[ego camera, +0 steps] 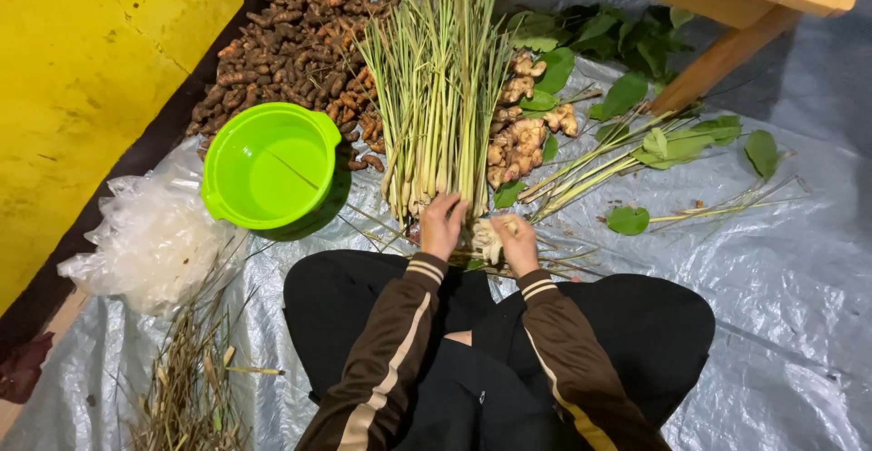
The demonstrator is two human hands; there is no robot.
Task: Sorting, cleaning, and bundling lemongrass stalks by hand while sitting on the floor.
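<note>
I sit on a grey plastic sheet [772, 269] with my knees apart. My left hand [440, 224] grips the root ends of a lemongrass bundle [438, 88] that fans out away from me. My right hand [516, 240] is closed on a pale, knobbly piece of root [489, 237], held just right of the bundle's base. Both wrists wear brown sleeves with striped cuffs.
An empty green plastic basin [268, 165] stands to the left. Behind it lies a turmeric heap [291, 51]; ginger pieces [518, 133] and green leaves [627, 92] lie to the right. Clear plastic bags [150, 233] and dry trimmings [186, 369] sit at the near left. A wooden table leg [718, 60] rises at the back right.
</note>
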